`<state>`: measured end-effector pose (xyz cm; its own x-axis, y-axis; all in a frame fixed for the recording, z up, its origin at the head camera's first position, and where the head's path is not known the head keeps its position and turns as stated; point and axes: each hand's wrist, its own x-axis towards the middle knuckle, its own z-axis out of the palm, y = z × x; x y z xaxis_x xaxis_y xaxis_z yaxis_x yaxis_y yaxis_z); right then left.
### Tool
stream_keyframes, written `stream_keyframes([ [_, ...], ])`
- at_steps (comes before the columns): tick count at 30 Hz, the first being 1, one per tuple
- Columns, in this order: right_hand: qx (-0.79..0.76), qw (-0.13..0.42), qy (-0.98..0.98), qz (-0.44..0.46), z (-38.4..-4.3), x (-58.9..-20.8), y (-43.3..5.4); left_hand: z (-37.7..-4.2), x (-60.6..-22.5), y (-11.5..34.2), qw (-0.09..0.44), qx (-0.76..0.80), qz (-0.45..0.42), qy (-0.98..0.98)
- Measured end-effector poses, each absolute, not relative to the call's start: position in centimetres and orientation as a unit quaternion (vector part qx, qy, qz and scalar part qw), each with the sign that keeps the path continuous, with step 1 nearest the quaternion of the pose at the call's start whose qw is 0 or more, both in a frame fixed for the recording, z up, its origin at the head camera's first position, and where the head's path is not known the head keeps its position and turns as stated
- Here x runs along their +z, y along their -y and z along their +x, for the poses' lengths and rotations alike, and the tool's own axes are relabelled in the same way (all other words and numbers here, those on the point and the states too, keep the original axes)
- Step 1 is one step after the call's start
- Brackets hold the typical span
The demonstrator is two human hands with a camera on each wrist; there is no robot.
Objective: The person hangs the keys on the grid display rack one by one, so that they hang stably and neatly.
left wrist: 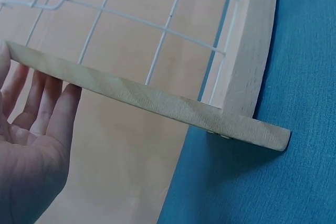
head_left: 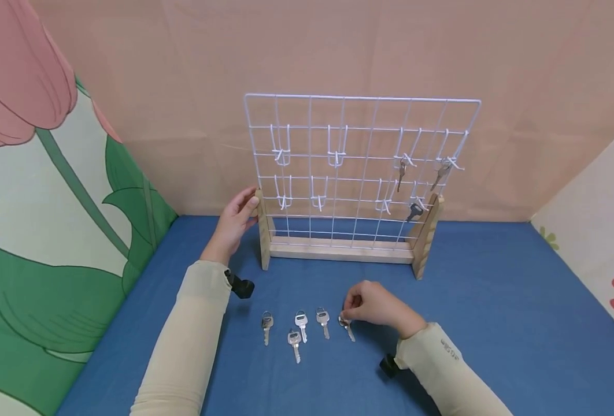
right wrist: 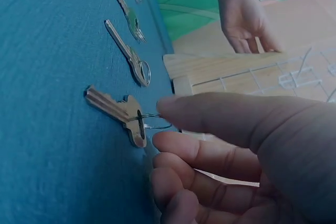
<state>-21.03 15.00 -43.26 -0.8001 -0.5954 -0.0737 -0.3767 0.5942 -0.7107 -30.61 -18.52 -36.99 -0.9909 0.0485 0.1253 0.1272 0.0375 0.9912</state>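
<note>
A white wire rack [head_left: 343, 156] with hooks stands in a wooden base. My left hand [head_left: 232, 223] grips the upper end of its left wooden upright [left wrist: 152, 98], thumb on one side and fingers on the other. Low over the blue cloth, my right hand [head_left: 378, 306] pinches the small wire ring of a silver key [right wrist: 113, 105] between thumb and index finger. The key's blade points away from the fingers; whether it touches the cloth I cannot tell. Left of it lie several more keys with rings, the nearest being a silver key [head_left: 322, 322].
Keys hang on hooks at the rack's right side: a key [head_left: 402, 175] and another key [head_left: 440, 174] above, a dark-headed key [head_left: 414, 211] below. Other hooks to the left hold nothing. A blue cloth [head_left: 494, 300] covers the table; a beige backdrop [head_left: 182, 86] rises behind.
</note>
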Motion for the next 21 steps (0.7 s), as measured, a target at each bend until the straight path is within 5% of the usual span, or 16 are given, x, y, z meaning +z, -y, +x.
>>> stream_keyframes([
  [15, -0.349, 0.14, -0.88, -0.291, -20.92, -43.79, -14.96, -30.26, -37.25, 18.33, 0.028, -0.68, -0.049, 0.731],
  [21, -0.341, 0.092, -0.885, -0.305, -21.06, -43.54, -15.02, -30.26, -37.26, 18.28, 0.039, -0.68, -0.06, 0.729],
])
